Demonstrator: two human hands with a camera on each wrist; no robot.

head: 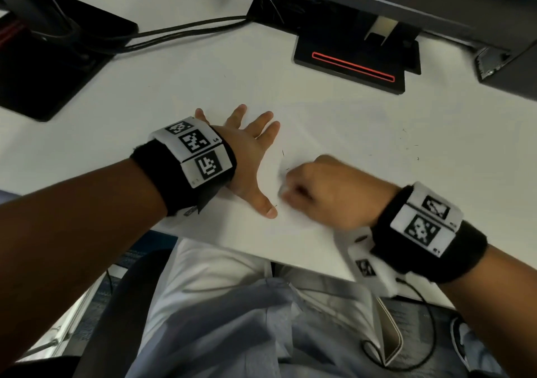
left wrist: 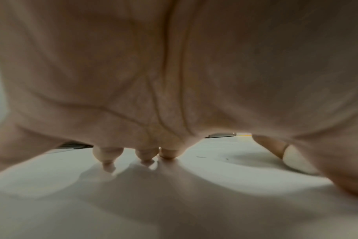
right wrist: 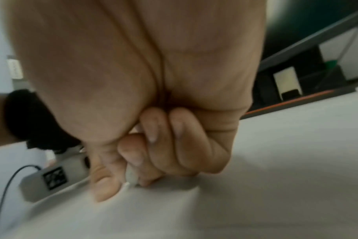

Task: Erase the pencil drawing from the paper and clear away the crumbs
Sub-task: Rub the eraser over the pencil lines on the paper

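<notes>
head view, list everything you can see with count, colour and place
paper: one, white, near desk edge, under both hands
eraser: one, white, pinched in right hand, tip on paper
crumbs: scattered dark specks, on desk right of paper, a few by the hands
desk: one, white
monitor stands: two, black, far left and far centre, the centre one with a red line
cables: several, black, far left
wristbands: two, black with white marker tags, one on each wrist
left hand: flat, fingers spread, presses paper
right hand: curled round eraser, blurred
</notes>
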